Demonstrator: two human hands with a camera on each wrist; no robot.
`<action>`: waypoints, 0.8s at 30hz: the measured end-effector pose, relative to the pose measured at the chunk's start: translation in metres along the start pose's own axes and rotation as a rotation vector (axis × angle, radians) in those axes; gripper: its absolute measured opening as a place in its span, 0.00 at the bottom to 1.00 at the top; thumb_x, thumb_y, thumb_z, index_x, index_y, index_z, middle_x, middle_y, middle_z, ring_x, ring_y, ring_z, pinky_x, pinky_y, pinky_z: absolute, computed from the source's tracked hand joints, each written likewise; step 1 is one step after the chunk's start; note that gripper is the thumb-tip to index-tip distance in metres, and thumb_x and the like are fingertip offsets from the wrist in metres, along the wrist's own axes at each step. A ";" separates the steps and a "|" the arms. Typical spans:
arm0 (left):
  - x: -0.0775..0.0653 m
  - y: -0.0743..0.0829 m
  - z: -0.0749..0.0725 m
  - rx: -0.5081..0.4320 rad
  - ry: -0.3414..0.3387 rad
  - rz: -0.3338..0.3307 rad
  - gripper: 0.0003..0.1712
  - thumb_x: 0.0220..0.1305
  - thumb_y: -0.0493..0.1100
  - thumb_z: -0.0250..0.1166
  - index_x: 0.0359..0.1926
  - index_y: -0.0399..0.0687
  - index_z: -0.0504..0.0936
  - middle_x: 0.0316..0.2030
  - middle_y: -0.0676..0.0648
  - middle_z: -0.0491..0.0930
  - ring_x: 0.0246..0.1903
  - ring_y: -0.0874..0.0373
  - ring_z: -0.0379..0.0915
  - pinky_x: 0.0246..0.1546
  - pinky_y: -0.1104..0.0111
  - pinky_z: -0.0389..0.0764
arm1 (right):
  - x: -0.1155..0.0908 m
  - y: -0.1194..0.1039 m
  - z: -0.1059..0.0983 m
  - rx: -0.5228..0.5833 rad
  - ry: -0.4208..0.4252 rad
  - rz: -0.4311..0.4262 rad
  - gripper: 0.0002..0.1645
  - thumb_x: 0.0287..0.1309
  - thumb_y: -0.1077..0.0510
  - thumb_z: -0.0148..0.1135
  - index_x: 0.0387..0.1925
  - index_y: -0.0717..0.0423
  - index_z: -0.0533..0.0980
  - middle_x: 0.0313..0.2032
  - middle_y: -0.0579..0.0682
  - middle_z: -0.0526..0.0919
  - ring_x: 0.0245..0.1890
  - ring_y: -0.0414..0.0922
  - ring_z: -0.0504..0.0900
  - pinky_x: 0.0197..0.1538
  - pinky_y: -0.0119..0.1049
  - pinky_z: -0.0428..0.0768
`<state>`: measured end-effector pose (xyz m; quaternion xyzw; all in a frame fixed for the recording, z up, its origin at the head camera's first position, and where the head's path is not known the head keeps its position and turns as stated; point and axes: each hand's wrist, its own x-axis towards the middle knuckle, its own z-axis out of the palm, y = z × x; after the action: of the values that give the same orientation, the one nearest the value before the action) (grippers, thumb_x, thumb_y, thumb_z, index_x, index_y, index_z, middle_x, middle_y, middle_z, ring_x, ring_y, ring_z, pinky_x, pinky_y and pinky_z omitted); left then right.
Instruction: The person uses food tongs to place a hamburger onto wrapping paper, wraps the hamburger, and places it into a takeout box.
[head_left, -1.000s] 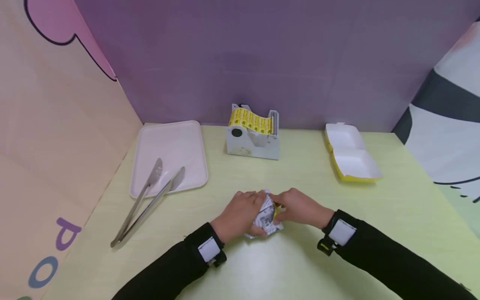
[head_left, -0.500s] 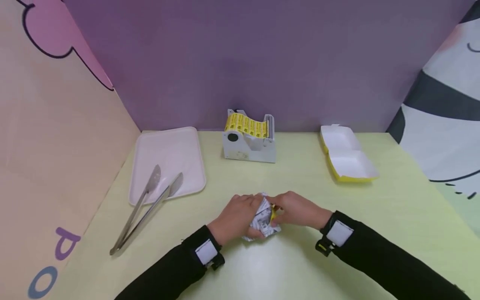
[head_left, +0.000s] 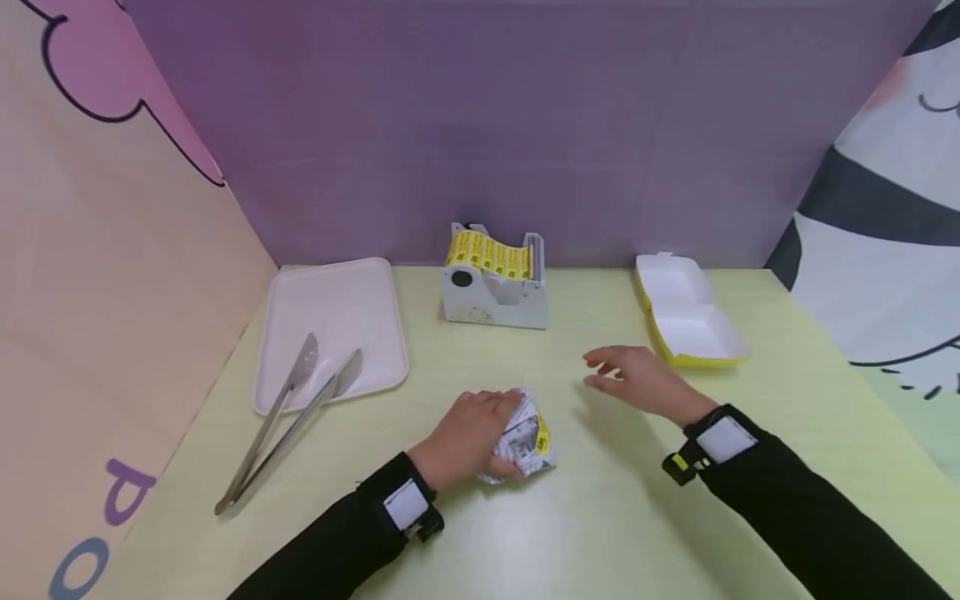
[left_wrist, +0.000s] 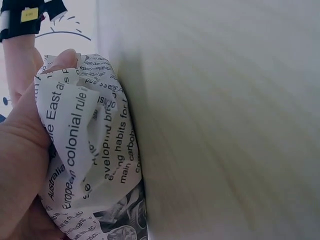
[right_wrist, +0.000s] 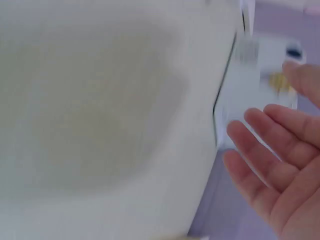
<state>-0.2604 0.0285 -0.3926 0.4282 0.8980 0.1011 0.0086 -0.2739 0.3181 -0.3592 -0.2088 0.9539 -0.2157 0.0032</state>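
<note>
And off comes the right hand point(head_left: 637, 382)! Half a second ago it was touching the paper-wrapped packet point(head_left: 521, 442); now it is out to the right, near the open clamshell box point(head_left: 697, 329), and the yellow label point(head_left: 542, 435) on the packet's right side is in plain sight. The left hand point(head_left: 467, 435) hasn't budged.

Look at the room: pale surface point(head_left: 487, 367) stretches between packet and right hand, with more of it back to the label dispenser point(head_left: 495, 312), which stands just in front of the purple wall point(head_left: 525, 108). Over on the left, the tray point(head_left: 337, 292) sits by the surface's side edge, tongs point(head_left: 262, 440) lying spread across its near rim. The box keeps a strip of surface between itself and the right edge.

Now the hands! The left is wrapped round the packet, mid-surface and nearer the person than the dispenser, thumb and fingers curled on the printed paper. The right floats above the surface, fingers loosely spread and slightly bent, holding nothing
</note>
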 end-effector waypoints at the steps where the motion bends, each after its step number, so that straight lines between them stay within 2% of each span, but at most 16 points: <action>1: 0.000 0.000 0.000 -0.007 0.001 -0.001 0.62 0.43 0.69 0.73 0.71 0.37 0.61 0.63 0.41 0.72 0.61 0.49 0.68 0.59 0.59 0.69 | -0.001 0.008 -0.006 -0.016 0.031 0.022 0.21 0.62 0.58 0.64 0.52 0.68 0.77 0.45 0.61 0.84 0.40 0.52 0.84 0.44 0.47 0.82; 6: 0.000 -0.001 0.002 -0.018 -0.001 -0.011 0.62 0.43 0.68 0.73 0.71 0.37 0.60 0.63 0.41 0.72 0.61 0.49 0.68 0.59 0.59 0.69 | -0.012 0.045 -0.033 -0.120 0.188 0.124 0.12 0.60 0.63 0.63 0.44 0.68 0.80 0.39 0.61 0.85 0.35 0.55 0.84 0.41 0.49 0.80; 9: 0.000 -0.001 0.003 -0.006 -0.003 -0.013 0.62 0.43 0.69 0.73 0.71 0.37 0.60 0.63 0.41 0.72 0.61 0.49 0.68 0.59 0.59 0.69 | -0.021 0.064 -0.042 -0.163 0.251 0.183 0.10 0.59 0.65 0.62 0.40 0.69 0.81 0.36 0.63 0.85 0.34 0.57 0.83 0.39 0.50 0.79; 15: -0.002 -0.003 0.006 -0.038 0.010 -0.008 0.63 0.42 0.68 0.74 0.71 0.36 0.61 0.62 0.40 0.72 0.61 0.47 0.68 0.59 0.57 0.69 | -0.029 0.098 -0.053 -0.246 0.294 0.331 0.12 0.60 0.64 0.58 0.39 0.72 0.79 0.35 0.68 0.83 0.34 0.63 0.81 0.38 0.56 0.77; 20: -0.003 -0.004 0.006 -0.059 0.033 0.004 0.62 0.41 0.68 0.74 0.70 0.36 0.62 0.62 0.39 0.73 0.59 0.47 0.69 0.58 0.57 0.70 | -0.036 0.115 -0.063 -0.313 0.347 0.488 0.13 0.58 0.64 0.55 0.38 0.72 0.78 0.35 0.72 0.80 0.36 0.68 0.78 0.35 0.59 0.76; 24: -0.001 -0.003 0.005 -0.059 0.046 0.015 0.62 0.41 0.67 0.74 0.69 0.35 0.62 0.61 0.39 0.73 0.59 0.47 0.70 0.57 0.58 0.70 | -0.043 0.124 -0.068 -0.299 0.320 0.581 0.13 0.55 0.65 0.53 0.37 0.73 0.78 0.35 0.72 0.80 0.35 0.68 0.78 0.33 0.57 0.76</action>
<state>-0.2613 0.0265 -0.3981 0.4322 0.8912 0.1374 -0.0002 -0.2901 0.4647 -0.3527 0.1091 0.9828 -0.0938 -0.1158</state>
